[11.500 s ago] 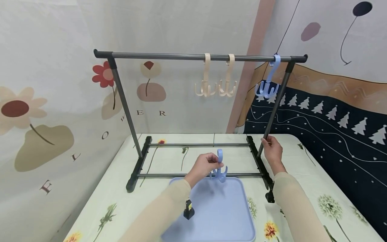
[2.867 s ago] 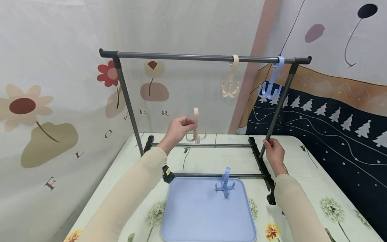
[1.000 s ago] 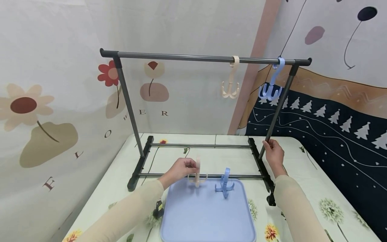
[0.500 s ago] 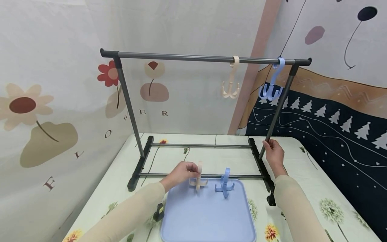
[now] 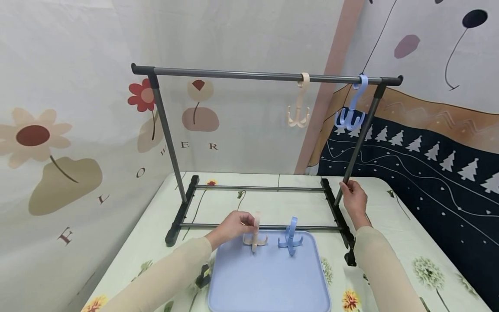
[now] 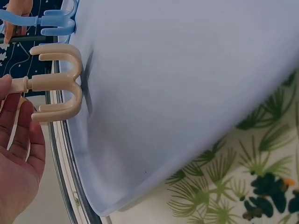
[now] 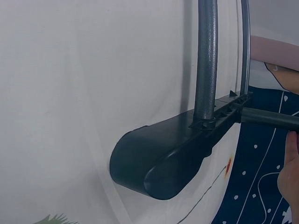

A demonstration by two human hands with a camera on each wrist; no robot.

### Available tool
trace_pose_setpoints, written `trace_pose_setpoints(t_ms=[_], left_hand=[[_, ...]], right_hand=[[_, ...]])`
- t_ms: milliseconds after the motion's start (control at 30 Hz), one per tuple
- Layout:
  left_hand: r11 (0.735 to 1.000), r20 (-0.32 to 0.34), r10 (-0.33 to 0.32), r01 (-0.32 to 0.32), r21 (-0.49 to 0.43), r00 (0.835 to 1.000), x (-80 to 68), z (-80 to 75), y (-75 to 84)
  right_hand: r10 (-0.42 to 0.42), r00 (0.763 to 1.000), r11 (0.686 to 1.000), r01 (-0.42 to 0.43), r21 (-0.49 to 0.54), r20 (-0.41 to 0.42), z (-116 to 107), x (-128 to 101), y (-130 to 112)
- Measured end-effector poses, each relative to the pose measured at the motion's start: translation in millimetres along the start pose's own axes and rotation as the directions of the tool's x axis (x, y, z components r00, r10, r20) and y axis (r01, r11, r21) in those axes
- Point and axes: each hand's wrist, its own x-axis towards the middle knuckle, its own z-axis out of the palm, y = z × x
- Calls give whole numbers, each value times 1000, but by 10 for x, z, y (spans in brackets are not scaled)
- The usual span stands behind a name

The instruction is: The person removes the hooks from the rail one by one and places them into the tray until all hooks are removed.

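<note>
1. The background is a pale wall cloth (image 5: 78, 86) printed with flowers and letters on the left, and a dark cloth (image 5: 421, 173) with white trees on the right. In front stands a table (image 5: 397, 242) covered with a light floral cover.
2. On the table stands a grey rack (image 5: 167, 134) with a top bar, two slanted posts and black feet.
3. The left hand (image 5: 231, 225) comes from the lower left with the forearm in a beige sleeve. It is low over the far edge of the tray, and its fingers (image 5: 245, 218) pinch the stem of the beige hook (image 5: 255, 236).
4. The beige hook stands upright with its prongs down on the blue tray (image 5: 269, 281). In the left wrist view the prongs are touching the tray surface near its rim.
5. The blue tray lies flat on the table, just before the front low bar of the rack. It contains the beige hook and, just to the right of it, a blue hook (image 5: 290, 239), also standing upright.
6. A second beige hook (image 5: 298, 113) hangs on the top bar, right of the middle.
7. A second blue hook (image 5: 351, 112) hangs near the right end of the bar.
8. The right hand (image 5: 354, 200) is raised beside the right post, and its fingers are curled round the low part of this post.
</note>
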Motion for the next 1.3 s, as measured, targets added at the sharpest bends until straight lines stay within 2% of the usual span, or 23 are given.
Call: trace_pose_setpoints(t_ms=[300,467,567,633,767,900,1067,1300], left_hand=[[1000,44,-8,7,24,999,-31,-45,-22],[999,73,24,-26,34,997,-32,-107,-37],[998,62,35,-39,57,997,-33,-164,-31],[998,42,23,-26,65,999,-32,-212,-13],[997,-30,-23,25,68,999,-21,-343,59],[995,-141,-44,56,81,989,2,-512,140],[995,-279,-34,59,81,960,19,-774,212],[998,-410,-47,64,27,911,-17,-1177,323]], right_hand=[[16,1000,1000,-16,2,1,-3,23,26],[21,1000,1000,-21,5,0,-17,15,26],[30,1000,1000,-30,1,4,-29,3,14],[38,999,999,-38,-3,7,-33,-5,0],[53,998,998,-53,-17,15,-38,-8,-18],[52,998,998,-51,-33,30,-44,5,-21],[50,998,998,-47,-49,50,-54,29,-26],[35,998,998,-32,-58,49,-66,34,-44]])
